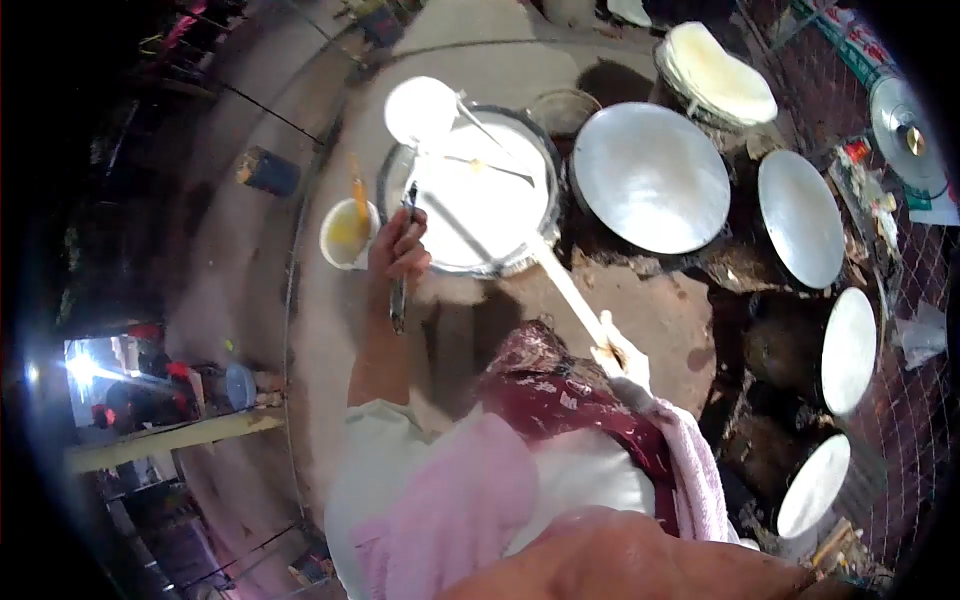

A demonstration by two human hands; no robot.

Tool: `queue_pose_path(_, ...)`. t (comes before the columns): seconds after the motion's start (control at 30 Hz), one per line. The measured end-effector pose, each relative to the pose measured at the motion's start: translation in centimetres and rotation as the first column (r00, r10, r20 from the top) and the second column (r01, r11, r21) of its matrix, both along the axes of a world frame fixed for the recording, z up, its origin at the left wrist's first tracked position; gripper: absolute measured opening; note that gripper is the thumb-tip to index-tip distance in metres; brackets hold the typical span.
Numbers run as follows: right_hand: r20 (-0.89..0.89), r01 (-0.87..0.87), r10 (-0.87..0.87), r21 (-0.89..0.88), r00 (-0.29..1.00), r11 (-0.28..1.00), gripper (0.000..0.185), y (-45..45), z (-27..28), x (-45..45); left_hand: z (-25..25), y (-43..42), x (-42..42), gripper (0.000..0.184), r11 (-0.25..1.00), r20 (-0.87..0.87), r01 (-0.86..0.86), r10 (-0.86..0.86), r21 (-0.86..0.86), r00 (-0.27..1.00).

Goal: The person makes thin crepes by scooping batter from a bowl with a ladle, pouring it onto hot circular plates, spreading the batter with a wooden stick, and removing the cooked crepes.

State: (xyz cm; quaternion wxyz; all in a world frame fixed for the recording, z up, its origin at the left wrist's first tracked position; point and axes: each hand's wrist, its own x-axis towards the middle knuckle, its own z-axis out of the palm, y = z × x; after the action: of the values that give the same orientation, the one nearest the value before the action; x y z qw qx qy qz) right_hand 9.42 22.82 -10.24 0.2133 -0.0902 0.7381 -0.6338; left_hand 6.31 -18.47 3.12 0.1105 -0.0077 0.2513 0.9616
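Observation:
A large round basin (556, 170) of white liquid stands in front of me. My left hand (402, 248) is closed around a slim dark metal tool (399, 305), held upright at the basin's near left rim; its kind is unclear. My right hand (622, 358) grips a long pale stick (570, 285), whose far end reaches the basin's near right rim. A round white, ladle-like thing (421, 112) lies over the far left rim. Left of the basin, a white bucket (331, 240) holds something yellow and an orange-handled tool (358, 185).
Several round metal plates, including a large one (652, 178) and a smaller one (800, 220), curve along the right over dark stoves. A stack of pale flat rounds (715, 70) sits at the far right. A dark blue container (268, 171) stands at left. Wire mesh (915, 400) borders the right.

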Motion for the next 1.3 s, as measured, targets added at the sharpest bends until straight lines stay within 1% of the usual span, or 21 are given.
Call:
queue_pose_path(0.07,-0.06,0.128,-0.136,-0.122,0.989,0.984,0.052,-0.2,0.2,0.0,2.0,-1.7,-0.6,0.037,0.987,-0.014,-0.153,0.152,-0.046,0.988)
queue_pose_path(0.1,-0.036,0.152,-0.161,-0.173,0.986,0.973,0.052,-0.2,-0.5,-0.3,4.2,-0.6,-0.9,0.037,0.774,0.136,-0.296,0.438,-0.56,0.889)
queue_pose_path(0.13,0.013,0.211,-0.213,-0.193,0.977,0.958,0.052,-0.3,-1.2,-0.7,1.5,-2.9,-2.3,0.034,0.897,0.047,-0.307,0.338,-0.317,0.94)
queue_pose_path(0.2,0.068,0.293,-0.286,-0.163,0.956,0.942,0.05,-0.2,-1.5,-1.4,0.1,-5.3,-5.3,0.031,1.0,-0.111,0.023,-0.025,-0.013,0.994)
queue_pose_path(0.23,0.113,0.349,-0.332,-0.209,0.937,0.914,0.05,0.0,-4.4,-1.8,-0.2,-5.4,-6.2,0.027,0.991,0.073,-0.12,0.125,-0.066,0.989)
queue_pose_path(0.27,-0.013,0.392,-0.399,-0.159,0.917,0.906,0.054,-0.7,-4.2,-2.2,-0.7,-5.9,-6.9,0.026,0.989,0.098,-0.145,0.146,-0.016,0.984)
queue_pose_path(0.33,0.192,0.435,-0.405,-0.156,0.894,0.887,0.051,-0.8,-3.1,-2.8,-1.6,-6.8,-9.8,0.023,0.979,0.143,-0.185,0.172,0.086,0.975)
queue_pose_path(0.4,0.305,0.478,-0.432,-0.094,0.849,0.874,0.05,-1.1,-0.4,-3.1,0.2,-7.3,-10.2,0.022,0.973,0.116,-0.217,0.207,0.083,0.971)
queue_pose_path(0.47,0.265,0.502,-0.469,-0.071,0.843,0.862,0.05,-1.9,-0.2,-4.1,3.2,-9.6,-10.8,0.028,0.974,0.005,-0.223,0.223,-0.038,0.975)
queue_pose_path(0.53,0.125,0.508,-0.495,-0.105,0.86,0.855,0.05,-1.4,-3.2,-4.0,9.4,-10.9,-10.1,0.033,0.965,-0.055,-0.235,0.23,-0.117,0.972)
queue_pose_path(0.6,0.188,0.521,-0.505,-0.047,0.842,0.852,0.05,-1.2,-4.5,-4.6,14.8,-12.1,-9.6,0.036,0.909,-0.267,-0.362,0.303,-0.207,0.915)
queue_pose_path(0.63,0.187,0.522,-0.503,-0.07,0.844,0.85,0.05,-1.5,-4.6,-4.9,16.2,-13.5,-10.1,0.037,0.939,-0.397,-0.258,0.153,-0.226,0.905)
queue_pose_path(0.67,0.186,0.523,-0.502,-0.091,0.845,0.847,0.05,-1.9,-4.7,-5.1,16.9,-14.3,-10.8,0.038,0.938,-0.441,-0.264,0.143,-0.226,0.886)
queue_pose_path(0.8,0.215,0.497,-0.463,-0.148,0.86,0.855,0.051,-3.2,-4.3,-6.3,15.2,-16.0,-12.0,0.032,0.899,-0.29,-0.362,0.288,-0.246,0.913)
queue_pose_path(0.87,0.117,0.43,-0.422,-0.064,0.899,0.9,0.053,-3.1,-3.7,-6.5,10.1,-17.3,-14.0,0.03,0.959,-0.029,-0.277,0.276,-0.063,0.961)
queue_pose_path(0.93,0.098,0.405,-0.401,-0.027,0.911,0.914,0.054,-2.7,-2.9,-6.6,6.9,-17.3,-15.0,0.028,0.974,0.061,-0.223,0.221,0.034,0.973)
queue_pose_path(1.0,0.161,0.418,-0.406,-0.048,0.9,0.907,0.055,-2.0,-2.4,-6.7,5.7,-15.5,-15.6,0.03,0.949,0.071,-0.278,0.291,-0.15,0.954)
queue_pose_path(1.07,0.187,0.433,-0.421,-0.024,0.888,0.901,0.055,-0.4,-2.9,-6.9,6.8,-11.3,-16.1,0.03,0.707,-0.026,-0.434,0.507,-0.558,0.861)
queue_pose_path(1.17,0.202,0.485,-0.466,-0.05,0.861,0.873,0.056,2.3,-4.7,-7.6,8.3,-4.4,-16.7,0.03,0.257,-0.315,-0.488,0.504,-0.834,0.804)
queue_pose_path(1.27,0.187,0.511,-0.498,-0.032,0.847,0.859,0.057,5.6,-5.9,-9.9,8.3,0.0,-18.7,0.03,0.5,-0.155,-0.331,0.361,-0.8,0.92)
queue_pose_path(1.3,0.177,0.52,-0.499,-0.107,0.848,0.847,0.055,6.8,-6.0,-10.8,7.5,0.8,-20.0,0.03,0.643,-0.084,-0.254,0.283,-0.723,0.956)
